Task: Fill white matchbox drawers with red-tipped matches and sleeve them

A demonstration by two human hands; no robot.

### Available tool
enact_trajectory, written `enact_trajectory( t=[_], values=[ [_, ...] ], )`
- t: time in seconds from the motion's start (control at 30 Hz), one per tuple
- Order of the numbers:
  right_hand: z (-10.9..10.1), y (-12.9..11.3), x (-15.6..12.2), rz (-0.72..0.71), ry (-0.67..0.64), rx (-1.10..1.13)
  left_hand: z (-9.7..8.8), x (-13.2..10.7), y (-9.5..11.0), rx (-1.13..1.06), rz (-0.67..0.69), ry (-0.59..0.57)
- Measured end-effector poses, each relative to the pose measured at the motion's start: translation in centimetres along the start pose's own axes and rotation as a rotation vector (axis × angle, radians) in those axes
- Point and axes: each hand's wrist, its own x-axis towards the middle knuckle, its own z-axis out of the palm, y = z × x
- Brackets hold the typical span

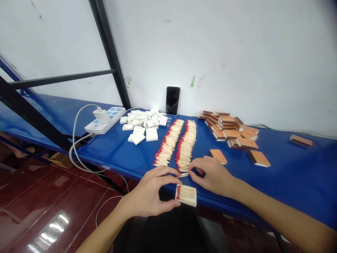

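Between the thumb and fingers of my left hand (150,192) is a small white matchbox tray (195,201), held at the table's front edge. Red-headed matches lie in it side by side, heads to the left. My right hand (207,175) is closed, thumb and forefinger pinching a match or two (184,174) just above the tray; the exact number is unclear. Left fingertips come close to the other end of these sticks. Beyond my hands, two long rows of loose matches, a left row (170,142) and a right row (187,144), run away from me.
White trays (144,121) are heaped at the back left, and orange-brown matchbox sleeves (229,128) at the right. A phone (172,101) leans on the wall. On the left are a power strip (105,121) with a cable and a black shelf post (109,45).
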Motion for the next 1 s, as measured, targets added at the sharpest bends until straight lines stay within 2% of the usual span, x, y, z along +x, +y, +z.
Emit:
enact_trajectory(
  t=[0.17, 0.37, 0.63, 0.8, 1.0],
  values=[
    [-0.21, -0.20, -0.04, -0.010, 0.024, 0.033, -0.18, 0.05, 0.19, -0.004, 0.002, -0.021],
    [-0.43, -0.63, -0.15, -0.113, -0.039, 0.074, -0.17, 0.03, 0.23, -0.003, 0.005, -0.029],
    [-0.53, -0.07, -0.32, -0.043, 0.027, -0.026, -0.26, -0.05, 0.15, 0.034, -0.003, -0.005],
    [-0.56, 0.00, -0.28, 0.019, 0.007, -0.057, -0.24, -0.24, 0.01, 0.041, -0.035, -0.006],
    [-0.56, -0.06, -0.26, 0.019, -0.021, -0.050, -0.35, -0.22, -0.14, 0.007, -0.031, 0.017]
  ],
)
